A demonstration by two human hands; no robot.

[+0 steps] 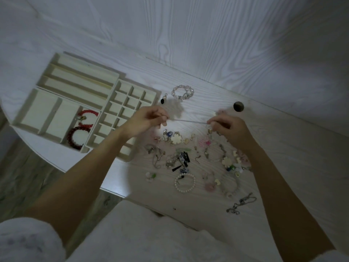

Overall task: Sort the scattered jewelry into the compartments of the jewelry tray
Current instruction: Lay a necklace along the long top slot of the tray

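I pinch a thin chain taut between my left hand and right hand, each grip pinching one end, probably straightening it for the jewelry tray.

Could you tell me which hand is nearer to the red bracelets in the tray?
Left. The left hand is just right of the red bracelets; the right hand is far across.

Dim, bluish light with one bright patch on the table between the hands. Soft shadows fall beyond them. Wide-angle bending curves the edges; the corners go blurred and dark.
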